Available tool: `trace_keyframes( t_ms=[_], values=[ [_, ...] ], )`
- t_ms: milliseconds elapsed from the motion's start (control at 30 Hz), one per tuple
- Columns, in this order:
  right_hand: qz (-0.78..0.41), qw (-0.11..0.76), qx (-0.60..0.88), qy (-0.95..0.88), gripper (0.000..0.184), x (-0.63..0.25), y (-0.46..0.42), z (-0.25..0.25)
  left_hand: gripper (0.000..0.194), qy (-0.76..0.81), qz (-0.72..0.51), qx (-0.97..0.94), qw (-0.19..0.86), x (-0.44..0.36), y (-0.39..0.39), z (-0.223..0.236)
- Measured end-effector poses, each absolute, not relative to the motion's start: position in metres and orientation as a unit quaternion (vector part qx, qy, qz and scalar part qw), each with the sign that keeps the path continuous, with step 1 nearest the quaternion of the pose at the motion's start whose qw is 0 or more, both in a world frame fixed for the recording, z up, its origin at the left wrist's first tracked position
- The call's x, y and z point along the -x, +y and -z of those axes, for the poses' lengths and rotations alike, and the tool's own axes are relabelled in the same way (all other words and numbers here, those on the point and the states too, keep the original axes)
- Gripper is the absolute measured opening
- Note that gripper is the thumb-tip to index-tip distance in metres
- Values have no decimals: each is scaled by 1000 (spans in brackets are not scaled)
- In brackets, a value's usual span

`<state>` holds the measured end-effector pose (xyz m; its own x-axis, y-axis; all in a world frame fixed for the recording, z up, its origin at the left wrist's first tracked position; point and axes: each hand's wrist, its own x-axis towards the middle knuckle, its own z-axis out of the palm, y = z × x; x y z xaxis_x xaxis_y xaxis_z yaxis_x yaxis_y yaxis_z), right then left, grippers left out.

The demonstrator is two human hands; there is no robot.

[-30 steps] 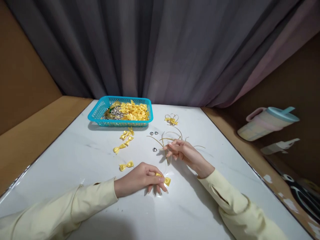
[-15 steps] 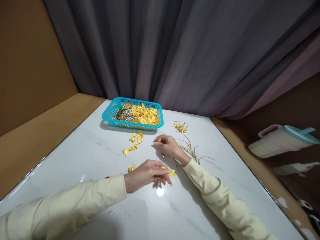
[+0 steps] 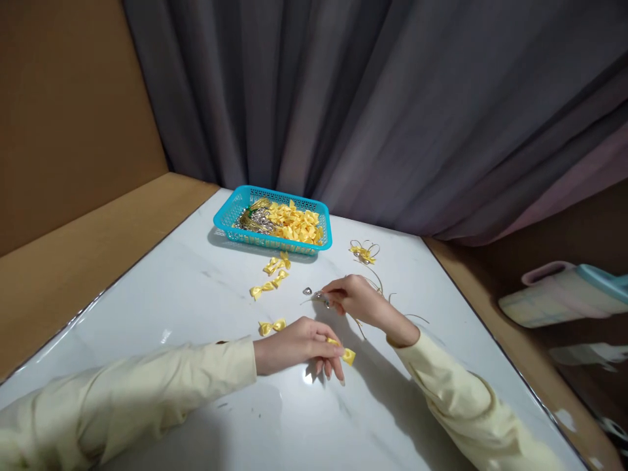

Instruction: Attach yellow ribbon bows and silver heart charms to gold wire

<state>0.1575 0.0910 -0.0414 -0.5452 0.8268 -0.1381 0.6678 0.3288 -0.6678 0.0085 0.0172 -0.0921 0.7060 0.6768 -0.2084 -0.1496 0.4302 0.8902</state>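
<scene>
My left hand (image 3: 307, 347) pinches a yellow satin bow (image 3: 348, 356) between thumb and fingers; part of the bow is hidden behind them. Over the middle of the table, the fingers of my right hand (image 3: 356, 297) are closed on a thin gold cord (image 3: 308, 301), its end poking out to the left. Small silver charms (image 3: 318, 296) show at these fingertips; whether they hang on the cord I cannot tell. One heart-like silver charm (image 3: 307, 291) lies just left of them. Another yellow bow (image 3: 272, 326) rests beyond my left wrist.
A blue basket (image 3: 275, 245) at the back holds yellow bows, silver pieces and gold cords. Several loose bows (image 3: 262, 289) lie before it. Bows with looped cord (image 3: 364, 252) sit at the back right, loose cords (image 3: 417, 318) by my right wrist. A tumbler (image 3: 549, 294) stands far right.
My right hand has drawn back to the right, and silver charms and a cord end now show by its fingertips. My left hand still holds the bow. The view has shifted slightly.
</scene>
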Motion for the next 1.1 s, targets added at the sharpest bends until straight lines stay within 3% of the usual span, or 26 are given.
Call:
trace_keyframes(
  t_ms=[133, 533, 800, 967, 1100],
  values=[
    [-249, 70, 462, -849, 26, -149, 93, 44, 25, 281, -253, -476, 794, -8, 17, 92],
    [-109, -47, 462, -879, 20, -122, 91, 34, 23, 278, -246, -490, 789, -8, 19, 90],
    [-118, -92, 430, -891, 16, -113, 99, 32, 26, 273, -247, -486, 792, -6, 18, 85],
    [-168, -98, 396, -897, 32, -104, 99, 28, 24, 269, -246, -483, 796, -7, 19, 86],
    [-242, -93, 370, -892, 22, -102, 103, 32, 25, 272, -249, -471, 801, -6, 19, 87]
  ],
)
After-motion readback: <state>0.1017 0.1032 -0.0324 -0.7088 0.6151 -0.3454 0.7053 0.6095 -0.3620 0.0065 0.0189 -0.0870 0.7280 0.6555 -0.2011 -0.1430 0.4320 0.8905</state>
